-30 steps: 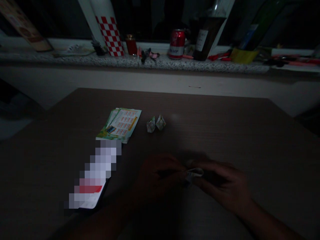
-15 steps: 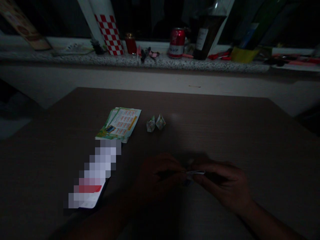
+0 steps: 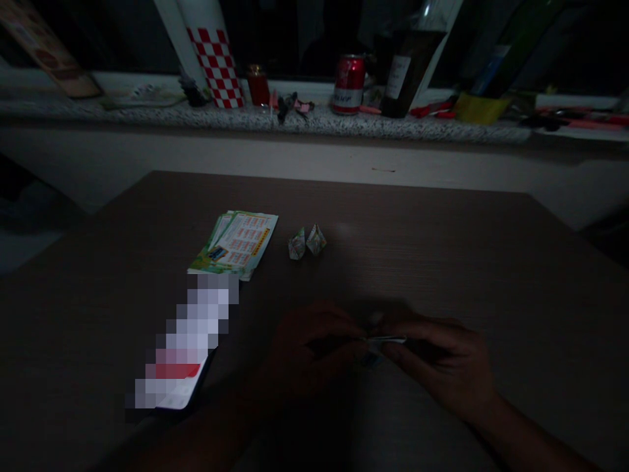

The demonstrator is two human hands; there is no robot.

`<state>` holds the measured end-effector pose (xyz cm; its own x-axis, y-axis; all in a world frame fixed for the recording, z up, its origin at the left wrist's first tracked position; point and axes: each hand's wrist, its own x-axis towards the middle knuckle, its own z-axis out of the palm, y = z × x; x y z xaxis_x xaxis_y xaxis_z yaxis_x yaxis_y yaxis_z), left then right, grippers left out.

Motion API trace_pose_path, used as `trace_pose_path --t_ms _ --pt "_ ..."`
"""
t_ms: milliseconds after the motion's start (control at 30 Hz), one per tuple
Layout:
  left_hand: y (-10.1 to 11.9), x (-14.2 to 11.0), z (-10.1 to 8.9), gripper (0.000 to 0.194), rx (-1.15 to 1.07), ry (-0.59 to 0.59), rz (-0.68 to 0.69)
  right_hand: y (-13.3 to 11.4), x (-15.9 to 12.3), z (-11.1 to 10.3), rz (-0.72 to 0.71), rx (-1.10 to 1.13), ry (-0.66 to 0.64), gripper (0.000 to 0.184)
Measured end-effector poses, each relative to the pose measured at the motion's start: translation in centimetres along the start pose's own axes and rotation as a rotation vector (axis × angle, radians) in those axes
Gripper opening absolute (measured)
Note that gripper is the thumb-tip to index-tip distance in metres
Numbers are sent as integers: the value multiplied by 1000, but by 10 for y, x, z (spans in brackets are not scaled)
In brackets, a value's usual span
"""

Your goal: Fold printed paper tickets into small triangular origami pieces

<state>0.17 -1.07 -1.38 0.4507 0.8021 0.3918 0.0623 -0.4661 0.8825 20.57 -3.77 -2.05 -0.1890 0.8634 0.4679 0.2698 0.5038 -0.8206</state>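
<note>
The paper is small, pale and folded, lower right of the frame's center. Its upper edge shows as a thin, light, nearly level strip; a dim, bluish-gray part hangs below. Pinched between the left hand and right hand, it is partly hidden, its folds too dark to tell.

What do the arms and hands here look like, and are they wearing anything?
They are human, with no cables or machine parts. The left hand and right hand are ungloved, and the forearms show no sleeves, watch or bracelet. The picture is too dark to rule out a small ring.
</note>
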Motion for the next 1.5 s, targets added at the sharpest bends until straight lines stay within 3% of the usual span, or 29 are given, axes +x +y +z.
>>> trace_pose_path --t_ms 367,667,833,1000,1500 --pt "1 0 -1 7 36 -19 -2 -3 2 -1 -21 -27 -3 20" --pt "-2 2 -2 9 126 47 215 2 3 -1 -79 40 -43 23" --pt "-2 4 -5 12 220 22 339 3 5 -3 -130 87 -72 21" --pt "-2 3 -7 19 246 -3 368 1 5 -3 -145 96 -65 17" --pt "-2 2 -10 12 250 65 352 -2 11 -7 -193 41 -46 25"
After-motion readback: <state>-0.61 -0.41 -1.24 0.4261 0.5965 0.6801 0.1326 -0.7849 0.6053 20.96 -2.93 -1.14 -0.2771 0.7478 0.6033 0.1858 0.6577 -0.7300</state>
